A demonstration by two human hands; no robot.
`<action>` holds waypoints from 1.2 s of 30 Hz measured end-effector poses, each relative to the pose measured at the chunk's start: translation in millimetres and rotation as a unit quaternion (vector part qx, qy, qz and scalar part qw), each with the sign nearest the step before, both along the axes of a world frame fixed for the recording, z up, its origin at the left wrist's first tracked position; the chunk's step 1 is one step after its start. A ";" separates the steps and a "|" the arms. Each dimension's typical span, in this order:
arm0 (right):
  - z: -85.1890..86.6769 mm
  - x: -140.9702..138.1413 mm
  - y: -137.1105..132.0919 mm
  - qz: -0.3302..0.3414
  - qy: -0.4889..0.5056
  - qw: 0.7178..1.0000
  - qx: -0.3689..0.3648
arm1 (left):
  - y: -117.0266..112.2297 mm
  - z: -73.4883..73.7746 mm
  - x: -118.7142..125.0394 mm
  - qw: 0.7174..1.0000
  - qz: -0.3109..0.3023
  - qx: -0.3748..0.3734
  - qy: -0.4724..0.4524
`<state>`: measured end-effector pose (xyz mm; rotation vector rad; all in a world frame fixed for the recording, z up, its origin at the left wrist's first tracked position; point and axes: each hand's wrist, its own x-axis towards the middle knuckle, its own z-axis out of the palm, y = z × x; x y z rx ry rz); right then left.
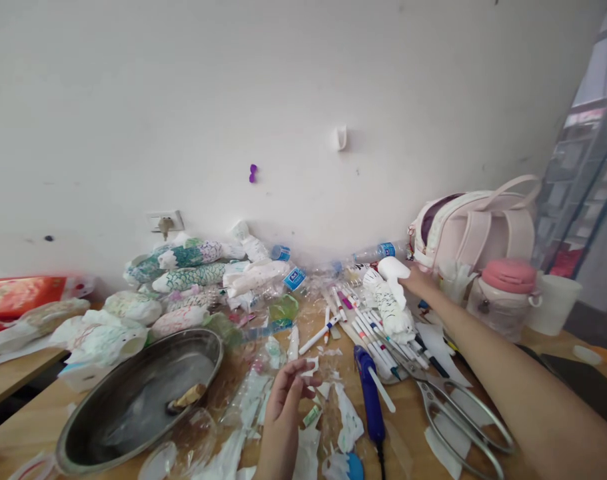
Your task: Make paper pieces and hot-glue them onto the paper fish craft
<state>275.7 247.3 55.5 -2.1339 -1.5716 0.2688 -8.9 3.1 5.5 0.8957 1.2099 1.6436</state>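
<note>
My right hand [417,280] reaches far across the table and grips the white handle of a small hair dryer-like tool [394,275] near the pink bag. Just in front of it lies a paper-wrapped bottle with black drawn marks [390,308] on a spread of marker pens [363,327]. My left hand [286,393] hovers low over torn paper scraps [346,420], fingers loosely curled and apart, holding nothing that I can see. A blue glue gun [370,393] lies just right of it.
A metal bowl [133,407] sits front left. Several paper-wrapped, coloured bottles [188,277] are piled at the back by the wall. Large metal scissors [453,410] lie under my right forearm. A pink bag [476,223], pink-lidded jar [503,293] and white cup [553,303] stand at right.
</note>
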 end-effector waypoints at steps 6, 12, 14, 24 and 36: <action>34.2 0.8 -5.1 -0.047 0.090 0.992 0.069 | 0.8 -1.0 1.2 0.999 0.045 0.016 -0.018; 61.6 0.8 -14.2 -0.018 0.222 0.963 0.149 | 0.8 -3.6 -0.5 0.999 0.039 0.000 -0.020; 70.4 -0.9 -19.0 -0.005 0.274 0.947 0.167 | 0.5 -3.9 -0.5 0.999 0.036 -0.003 -0.019; 134.6 -3.9 -45.9 0.069 0.499 0.836 0.215 | 3.8 -7.6 -2.9 0.999 0.030 0.009 -0.013; 165.1 -60.0 -170.4 0.323 0.714 0.621 0.028 | -19.8 29.1 9.3 0.940 0.077 0.253 0.217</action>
